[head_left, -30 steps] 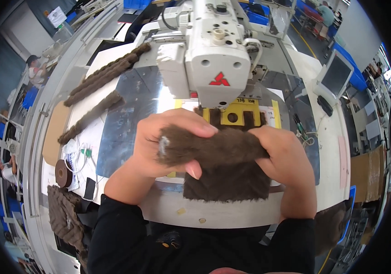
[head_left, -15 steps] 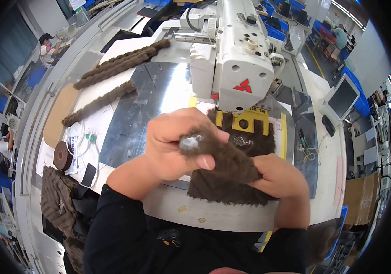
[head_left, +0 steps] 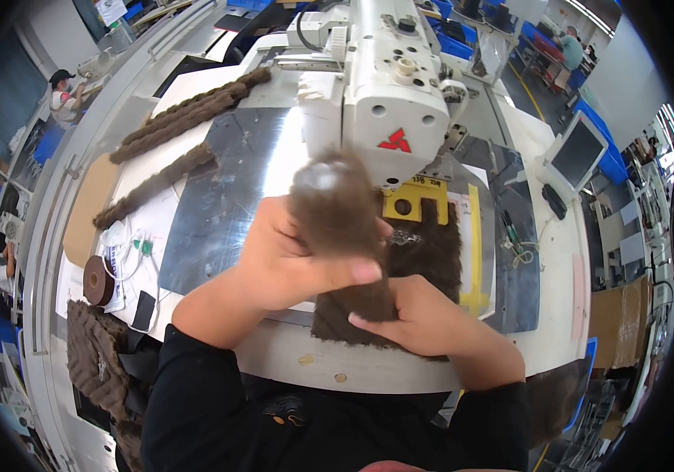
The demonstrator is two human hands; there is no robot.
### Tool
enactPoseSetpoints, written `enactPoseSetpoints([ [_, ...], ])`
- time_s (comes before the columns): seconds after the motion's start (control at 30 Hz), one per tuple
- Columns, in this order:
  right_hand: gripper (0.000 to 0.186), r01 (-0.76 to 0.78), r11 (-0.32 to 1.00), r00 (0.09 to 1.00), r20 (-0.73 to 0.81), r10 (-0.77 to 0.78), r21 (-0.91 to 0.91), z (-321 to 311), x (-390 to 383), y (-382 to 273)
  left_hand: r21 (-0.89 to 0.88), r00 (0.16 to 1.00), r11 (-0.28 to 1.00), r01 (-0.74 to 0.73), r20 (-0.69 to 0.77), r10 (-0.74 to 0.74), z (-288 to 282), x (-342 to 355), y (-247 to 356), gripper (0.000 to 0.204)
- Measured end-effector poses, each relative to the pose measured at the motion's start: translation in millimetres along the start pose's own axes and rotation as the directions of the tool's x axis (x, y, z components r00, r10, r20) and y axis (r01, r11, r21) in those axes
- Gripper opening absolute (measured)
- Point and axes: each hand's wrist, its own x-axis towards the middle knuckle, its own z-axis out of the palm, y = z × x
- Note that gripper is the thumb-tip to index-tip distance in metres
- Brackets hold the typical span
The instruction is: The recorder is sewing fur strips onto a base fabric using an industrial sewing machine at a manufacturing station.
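My left hand (head_left: 286,263) wraps around the middle of a folded strip of brown plush fabric (head_left: 337,208), thumb across its front. The strip stands roughly upright, its upper end blurred, with a pale shiny patch there. My right hand (head_left: 431,318) grips the strip's lower end. Behind my hands, a flat brown plush piece (head_left: 435,263) lies on the machine bed, its back part under a yellow notched plate (head_left: 423,197). A pale marking shows on that piece. Over it stands the white head of a sewing machine (head_left: 396,110).
Several long plush strips (head_left: 187,118) lie at the back left, and another strip (head_left: 156,185) lies nearer. A brown tape roll (head_left: 99,281) stands by white cords. More plush (head_left: 97,342) is heaped at lower left. A monitor (head_left: 577,149) stands at right.
The held strip has swung from a slant to nearly upright. My right hand has moved left and lower along with its end. The whole view has shifted slightly.
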Motion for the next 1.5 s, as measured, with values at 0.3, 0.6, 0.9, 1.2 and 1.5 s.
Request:
enactPoseSetpoints([
  [0.3,0.065,0.166,0.975,0.971,-0.148,-0.187,-0.147,-5,-2,11,0.134,0.994,0.990,-0.046,0.103,0.033,1,10,-19,0.013],
  [0.6,0.053,0.526,0.819,0.644,-0.521,-0.560,-0.230,-33,-26,0,0.434,0.877,0.832,-0.345,0.465,0.122,15,13,-57,0.023],
  [0.9,0.041,0.506,0.784,0.544,-0.573,-0.613,-0.359,-25,-28,-2,0.450,0.887,0.825,-0.341,0.444,0.125,21,12,-51,0.023],
  [1.2,0.029,0.588,0.667,0.418,-0.534,-0.735,-0.457,-22,-28,2,0.391,0.852,0.833,-0.390,0.497,0.165,22,16,-57,0.036],
  [1.5,0.022,0.341,0.908,0.642,-0.645,-0.415,-0.244,-57,-28,13,0.251,0.974,0.968,-0.016,0.224,-0.042,34,5,-100,0.060],
])
